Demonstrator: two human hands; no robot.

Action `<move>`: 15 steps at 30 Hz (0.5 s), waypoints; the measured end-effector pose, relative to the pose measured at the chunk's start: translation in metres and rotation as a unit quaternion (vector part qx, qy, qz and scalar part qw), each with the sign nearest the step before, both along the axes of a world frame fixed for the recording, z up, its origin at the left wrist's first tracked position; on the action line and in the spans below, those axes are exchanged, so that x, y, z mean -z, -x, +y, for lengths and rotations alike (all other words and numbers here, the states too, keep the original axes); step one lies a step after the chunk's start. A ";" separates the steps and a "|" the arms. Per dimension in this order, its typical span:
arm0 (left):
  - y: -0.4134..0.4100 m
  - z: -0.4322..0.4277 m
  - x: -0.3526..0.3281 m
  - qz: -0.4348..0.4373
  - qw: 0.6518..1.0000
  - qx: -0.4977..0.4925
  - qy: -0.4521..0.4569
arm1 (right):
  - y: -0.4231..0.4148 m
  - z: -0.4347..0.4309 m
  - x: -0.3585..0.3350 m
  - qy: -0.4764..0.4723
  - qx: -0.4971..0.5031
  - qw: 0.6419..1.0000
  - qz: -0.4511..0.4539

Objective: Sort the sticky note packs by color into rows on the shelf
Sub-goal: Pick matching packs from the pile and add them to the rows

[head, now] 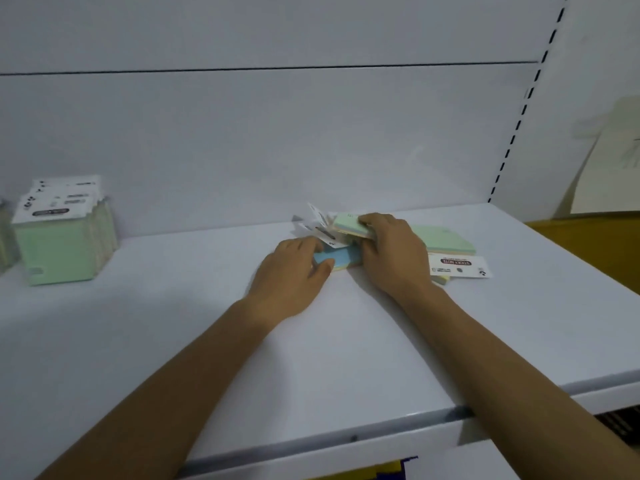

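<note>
On the white shelf [346, 341], a blue sticky note pack [341, 258] lies flat at mid-depth. My left hand [294, 275] grips its left end, thumb on top. My right hand [391, 252] holds a light green pack [348, 223] lifted just above and behind the blue one, among white header cards [318, 225]. Another green pack [446, 239] lies flat to the right, with a white "Sticky Note" header card [459, 266] in front of it. A row of green packs [59, 237] stands upright at the far left.
The shelf's white back panel [277, 133] rises right behind the packs. A slotted upright [519, 123] runs up at the right. A yellow surface [595, 244] lies beyond the shelf's right end. The shelf's front lip [346, 434] is near me.
</note>
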State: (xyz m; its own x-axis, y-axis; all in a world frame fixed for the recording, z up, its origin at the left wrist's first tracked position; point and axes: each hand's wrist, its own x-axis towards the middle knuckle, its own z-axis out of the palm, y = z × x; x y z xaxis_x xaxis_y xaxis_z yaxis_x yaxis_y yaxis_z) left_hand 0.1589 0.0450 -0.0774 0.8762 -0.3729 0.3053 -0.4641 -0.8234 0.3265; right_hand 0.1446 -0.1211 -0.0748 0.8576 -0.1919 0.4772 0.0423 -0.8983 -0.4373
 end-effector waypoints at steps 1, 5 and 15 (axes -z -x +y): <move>-0.002 0.000 0.000 0.005 1.000 0.007 -0.004 | 0.000 0.000 0.000 -0.005 0.001 1.000 -0.002; -0.009 -0.003 0.003 0.010 1.000 0.013 -0.019 | -0.003 -0.003 -0.002 -0.014 0.011 1.000 -0.017; -0.013 -0.003 -0.004 0.049 0.997 -0.053 -0.015 | -0.005 -0.003 0.003 0.067 0.003 0.998 0.010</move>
State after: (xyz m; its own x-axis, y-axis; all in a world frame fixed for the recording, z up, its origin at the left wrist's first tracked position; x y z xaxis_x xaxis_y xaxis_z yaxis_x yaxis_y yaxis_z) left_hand 0.1716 0.0424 -0.0734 0.9367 -0.2837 0.2054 -0.3402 -0.8765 0.3407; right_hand 0.1495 -0.1246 -0.0776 0.8663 -0.1327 0.4815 0.0293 -0.9489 -0.3143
